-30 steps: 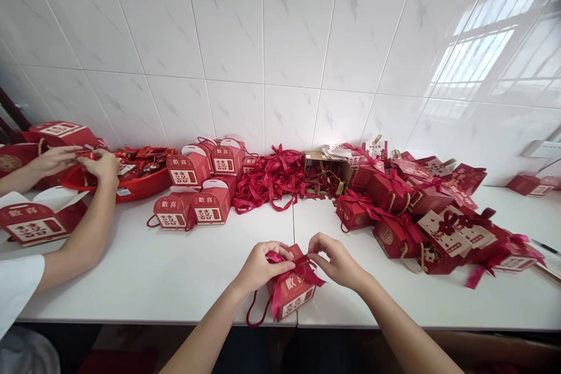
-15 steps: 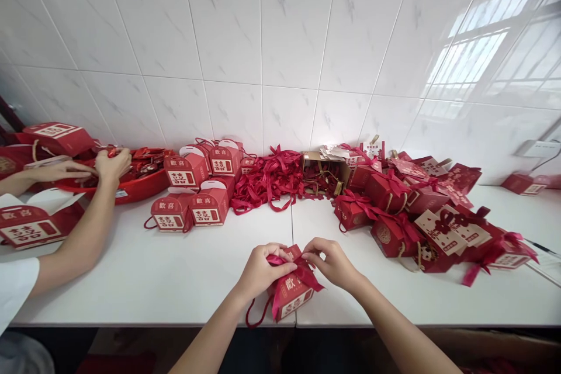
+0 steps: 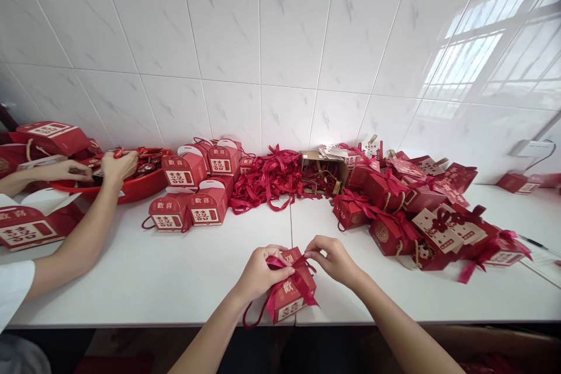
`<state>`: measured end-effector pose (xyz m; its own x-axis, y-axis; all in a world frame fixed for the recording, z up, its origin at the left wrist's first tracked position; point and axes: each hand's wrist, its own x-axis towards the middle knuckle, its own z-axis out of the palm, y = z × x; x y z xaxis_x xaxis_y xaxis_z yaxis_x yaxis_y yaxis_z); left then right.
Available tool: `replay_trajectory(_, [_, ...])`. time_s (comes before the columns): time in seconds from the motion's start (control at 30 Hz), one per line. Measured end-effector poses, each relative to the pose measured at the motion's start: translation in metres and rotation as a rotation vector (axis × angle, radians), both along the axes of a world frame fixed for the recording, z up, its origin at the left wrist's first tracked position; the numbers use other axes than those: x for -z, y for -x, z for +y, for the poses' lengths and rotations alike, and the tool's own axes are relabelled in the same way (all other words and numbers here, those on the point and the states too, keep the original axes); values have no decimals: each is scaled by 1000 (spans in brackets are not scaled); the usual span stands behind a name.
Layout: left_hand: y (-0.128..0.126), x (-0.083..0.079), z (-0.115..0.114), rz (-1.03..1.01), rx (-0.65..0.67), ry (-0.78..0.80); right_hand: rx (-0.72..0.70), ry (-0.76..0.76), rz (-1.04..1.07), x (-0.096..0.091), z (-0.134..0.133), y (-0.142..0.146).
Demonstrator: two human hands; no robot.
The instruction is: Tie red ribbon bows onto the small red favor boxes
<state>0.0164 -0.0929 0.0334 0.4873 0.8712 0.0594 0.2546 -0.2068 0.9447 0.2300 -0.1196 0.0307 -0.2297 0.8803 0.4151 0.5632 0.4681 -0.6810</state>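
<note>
A small red gift box with white Chinese characters and a dark red cord handle sits at the table's front edge. Crimson ribbon lies across its top, partly in a loop. My left hand is closed on the ribbon loop at the box's upper left, thumb pressed over it. On the right side, my right hand pinches a part of the ribbon between thumb and fingertips, just above the box. The knot area is partly hidden by my left fingers.
Behind are a heap of crimson ribbons, an open cardboard box and several red gift boxes. Ribboned boxes pile up at right. A co-worker's hands reach over a red basin at left.
My right hand has drawn slightly up and away with the ribbon. The ribbon's lower tail now hangs differently across the box front. My left hand keeps its hold.
</note>
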Motion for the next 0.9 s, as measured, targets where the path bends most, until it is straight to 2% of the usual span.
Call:
replay_trajectory(0.23, [-3,-5,-2,42,3,-41,13,-7,25,3,0,1])
replay_trajectory(0.43, [4,-2,1,-43,43,23,-48,74,82,7,2,-9])
replay_trajectory(0.5, [10,-3,2,-92,116,41,-140,136,117,11,4,-20])
replay_trajectory(0.6, [17,4,2,-207,176,91,-403,339,122,22,4,-31])
replay_trajectory(0.63, [18,9,3,-257,153,106,-466,405,104,27,4,-31])
replay_trajectory(0.7, [20,25,3,-354,49,160,-473,449,76,36,1,-24])
replay_trajectory(0.8, [20,52,5,-443,-181,327,-416,349,134,44,-4,-7])
replay_trajectory(0.9, [20,70,8,-542,-331,380,-413,224,117,37,-8,2])
